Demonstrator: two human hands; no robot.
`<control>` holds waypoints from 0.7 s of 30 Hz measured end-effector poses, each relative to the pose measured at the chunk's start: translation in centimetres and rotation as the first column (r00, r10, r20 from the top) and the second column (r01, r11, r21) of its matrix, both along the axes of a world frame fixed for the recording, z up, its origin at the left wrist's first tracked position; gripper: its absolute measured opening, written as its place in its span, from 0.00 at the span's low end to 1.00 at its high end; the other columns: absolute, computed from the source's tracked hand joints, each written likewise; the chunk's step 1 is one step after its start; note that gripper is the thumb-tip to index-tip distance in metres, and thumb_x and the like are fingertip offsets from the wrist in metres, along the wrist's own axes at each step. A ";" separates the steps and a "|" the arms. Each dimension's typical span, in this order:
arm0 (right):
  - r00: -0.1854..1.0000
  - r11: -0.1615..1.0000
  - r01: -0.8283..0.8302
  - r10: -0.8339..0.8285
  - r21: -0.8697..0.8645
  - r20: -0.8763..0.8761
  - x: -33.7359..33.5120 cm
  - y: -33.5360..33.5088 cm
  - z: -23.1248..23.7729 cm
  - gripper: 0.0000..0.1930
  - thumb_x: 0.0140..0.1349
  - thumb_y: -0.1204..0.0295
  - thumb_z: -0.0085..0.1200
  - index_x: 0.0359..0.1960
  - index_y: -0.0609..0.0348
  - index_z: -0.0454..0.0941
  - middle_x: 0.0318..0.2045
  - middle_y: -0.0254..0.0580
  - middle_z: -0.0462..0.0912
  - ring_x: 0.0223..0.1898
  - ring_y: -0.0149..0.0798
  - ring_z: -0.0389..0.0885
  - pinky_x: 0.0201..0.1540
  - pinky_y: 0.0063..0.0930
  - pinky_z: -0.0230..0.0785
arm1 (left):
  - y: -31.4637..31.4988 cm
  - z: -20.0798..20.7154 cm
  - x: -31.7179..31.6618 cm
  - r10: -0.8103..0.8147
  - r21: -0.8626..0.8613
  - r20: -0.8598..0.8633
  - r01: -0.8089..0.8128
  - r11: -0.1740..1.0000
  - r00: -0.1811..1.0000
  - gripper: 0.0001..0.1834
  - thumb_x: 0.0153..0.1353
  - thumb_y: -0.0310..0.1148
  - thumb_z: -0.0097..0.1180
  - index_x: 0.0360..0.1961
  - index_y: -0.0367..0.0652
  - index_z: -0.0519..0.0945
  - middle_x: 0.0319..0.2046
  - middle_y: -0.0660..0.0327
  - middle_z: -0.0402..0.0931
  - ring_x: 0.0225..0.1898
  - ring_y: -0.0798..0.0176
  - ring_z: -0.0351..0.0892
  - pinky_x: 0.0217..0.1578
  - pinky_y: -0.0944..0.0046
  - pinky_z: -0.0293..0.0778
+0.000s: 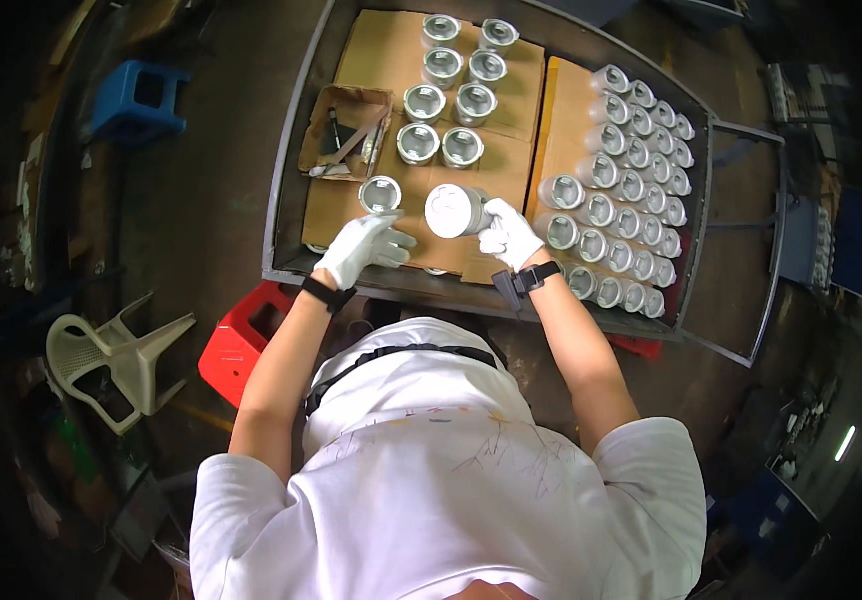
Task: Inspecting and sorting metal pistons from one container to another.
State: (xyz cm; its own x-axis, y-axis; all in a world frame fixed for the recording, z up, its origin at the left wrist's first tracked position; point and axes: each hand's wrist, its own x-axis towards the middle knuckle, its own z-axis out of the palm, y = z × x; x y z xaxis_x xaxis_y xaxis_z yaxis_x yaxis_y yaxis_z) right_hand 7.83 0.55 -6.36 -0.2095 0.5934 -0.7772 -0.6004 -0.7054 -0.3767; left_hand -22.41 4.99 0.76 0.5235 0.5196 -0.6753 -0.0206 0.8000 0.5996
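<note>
My right hand point(509, 235), in a white glove, grips a silver metal piston point(454, 210) by its side. The piston is held tilted above the cardboard, its flat crown with shallow recesses turned toward me. To its left my left hand point(369, 246), also gloved, is open with the fingers apart and nothing in it. Just beyond those fingers a single piston point(381, 195) stands hollow side up; whether the fingertips touch it I cannot tell. Farther back, several more pistons point(441, 68) stand in two columns, hollow side up, on the cardboard sheet point(376, 50).
Rows of pistons point(631, 185) fill the right side of the metal-framed cart point(296, 120). An open cardboard box point(346, 130) with a dark marker and flat strips lies at the left. Around the cart are a red stool point(236, 345), a blue stool point(136, 100) and a pale plastic chair point(116, 360).
</note>
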 end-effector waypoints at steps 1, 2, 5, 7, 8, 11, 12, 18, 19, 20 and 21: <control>0.983 1.000 0.022 -0.019 0.014 -0.183 0.3 -0.4 0.6 0.12 0.68 0.60 0.44 0.27 0.49 0.71 0.14 0.28 0.68 0.09 0.24 0.59 0.10 0.19 0.50 | 0.4 0.1 1.3 -0.054 -0.033 0.016 0.055 0.998 0.998 0.26 0.70 0.46 0.45 0.61 0.38 0.68 0.42 0.48 0.81 0.36 0.57 0.83 0.37 0.61 0.79; 0.984 0.999 0.033 -0.029 0.019 -0.175 0.5 -0.9 1.1 0.12 0.68 0.60 0.44 0.27 0.49 0.71 0.14 0.28 0.68 0.09 0.24 0.59 0.10 0.19 0.50 | 0.7 0.2 2.6 -0.107 -0.064 0.032 0.109 0.992 0.994 0.27 0.70 0.48 0.44 0.61 0.39 0.68 0.39 0.46 0.82 0.32 0.57 0.83 0.34 0.61 0.79; 0.921 0.997 0.069 -0.054 0.025 -0.385 -0.3 -1.4 4.7 0.18 0.71 0.58 0.37 0.25 0.50 0.72 0.09 0.26 0.67 0.05 0.24 0.58 0.07 0.18 0.47 | 1.0 0.6 5.3 -0.162 -0.101 0.142 0.177 0.979 0.976 0.31 0.71 0.53 0.40 0.63 0.39 0.65 0.37 0.43 0.81 0.27 0.54 0.82 0.28 0.61 0.79; 0.931 0.996 0.083 -0.072 0.017 -0.358 -0.6 -1.7 5.8 0.19 0.71 0.57 0.37 0.24 0.50 0.71 0.07 0.26 0.65 0.05 0.25 0.58 0.06 0.19 0.47 | 0.2 1.1 7.0 -0.162 -0.027 0.247 0.174 0.984 0.955 0.33 0.72 0.58 0.34 0.61 0.40 0.67 0.34 0.42 0.81 0.23 0.53 0.80 0.25 0.59 0.79; 0.938 0.996 0.088 -0.080 0.008 -0.336 -0.5 -1.8 6.0 0.20 0.71 0.55 0.37 0.23 0.50 0.70 0.06 0.25 0.63 0.05 0.25 0.58 0.06 0.19 0.47 | 0.2 1.4 7.6 -0.166 -0.027 0.249 0.178 0.984 0.954 0.33 0.72 0.58 0.34 0.61 0.40 0.67 0.34 0.42 0.81 0.23 0.53 0.80 0.25 0.59 0.79; 0.884 0.987 0.133 -0.076 0.092 -0.461 0.9 -2.6 5.0 0.21 0.70 0.54 0.39 0.27 0.55 0.73 0.06 0.27 0.62 0.07 0.28 0.58 0.06 0.21 0.46 | 0.4 2.3 8.8 -0.190 -0.009 0.170 0.195 0.981 0.967 0.33 0.72 0.60 0.31 0.57 0.42 0.71 0.33 0.43 0.81 0.19 0.54 0.77 0.23 0.59 0.78; 0.832 0.978 0.101 0.016 0.181 -0.554 1.0 -2.6 5.4 0.21 0.69 0.53 0.40 0.29 0.57 0.75 0.06 0.28 0.62 0.07 0.29 0.58 0.07 0.21 0.46 | 0.4 2.6 9.0 -0.188 -0.008 0.166 0.192 0.981 0.968 0.33 0.72 0.60 0.31 0.57 0.42 0.71 0.33 0.43 0.81 0.19 0.54 0.77 0.23 0.59 0.78; 0.794 0.971 0.145 0.002 0.192 -0.608 1.8 -2.7 5.5 0.15 0.67 0.62 0.39 0.30 0.58 0.73 0.07 0.30 0.64 0.06 0.27 0.56 0.08 0.22 0.47 | 0.2 4.6 10.2 -0.208 -0.063 0.177 0.222 0.973 0.962 0.30 0.73 0.56 0.31 0.59 0.44 0.69 0.31 0.47 0.81 0.20 0.59 0.78 0.22 0.64 0.77; 0.782 0.954 0.172 0.021 0.247 -0.623 2.1 -2.7 5.2 0.13 0.66 0.64 0.40 0.31 0.58 0.73 0.09 0.31 0.66 0.07 0.28 0.57 0.09 0.23 0.49 | 0.1 3.8 10.1 -0.170 -0.112 0.323 0.216 0.970 0.931 0.29 0.73 0.56 0.32 0.60 0.44 0.68 0.36 0.46 0.80 0.24 0.57 0.79 0.25 0.62 0.79; 0.780 0.953 0.172 0.023 0.250 -0.625 2.5 -2.7 5.1 0.13 0.66 0.64 0.40 0.31 0.58 0.73 0.09 0.31 0.66 0.07 0.28 0.57 0.09 0.23 0.49 | 0.1 3.2 10.1 -0.122 -0.161 0.460 0.217 0.963 0.880 0.29 0.73 0.55 0.32 0.60 0.44 0.68 0.41 0.46 0.80 0.29 0.55 0.81 0.28 0.60 0.80; 0.886 0.948 0.143 0.005 0.283 -0.464 2.6 -2.5 5.7 0.11 0.65 0.64 0.43 0.31 0.57 0.74 0.09 0.30 0.65 0.07 0.28 0.57 0.10 0.24 0.50 | 0.1 3.5 10.3 -0.120 -0.158 0.455 0.213 0.964 0.882 0.29 0.73 0.55 0.32 0.60 0.44 0.68 0.41 0.46 0.80 0.29 0.55 0.81 0.28 0.60 0.80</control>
